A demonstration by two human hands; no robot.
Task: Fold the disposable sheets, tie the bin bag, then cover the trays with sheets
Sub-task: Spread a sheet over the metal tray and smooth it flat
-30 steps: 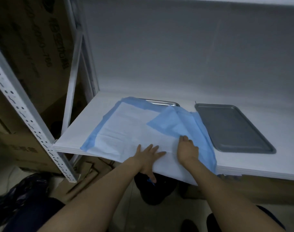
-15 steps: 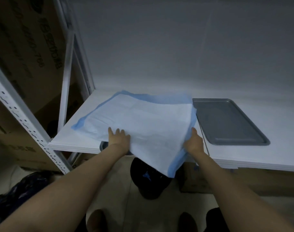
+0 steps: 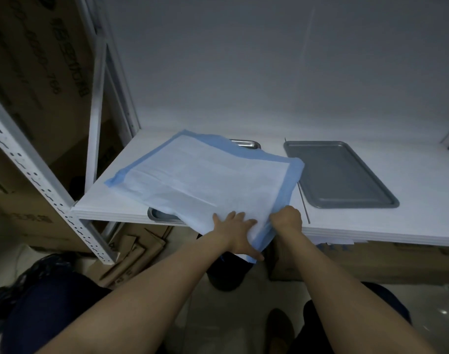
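Both hands are bare, the left hand (image 3: 234, 229) and the right hand (image 3: 286, 221) alike; the forearms (image 3: 167, 290) behind them are bare as well, uncovered right down to the lower edge of the view; dark navy trousers (image 3: 44, 310) cover both legs, plain cloth, bluer on the left leg and nearly black on the right; one shoe (image 3: 279, 330) shows beside the right leg, dark brownish, with a rounded toe; its finer detail is lost in the dim light.

Storeroom: metal shelving (image 3: 43, 190), stacked cardboard boxes (image 3: 36, 80), flattened cartons (image 3: 131, 259).
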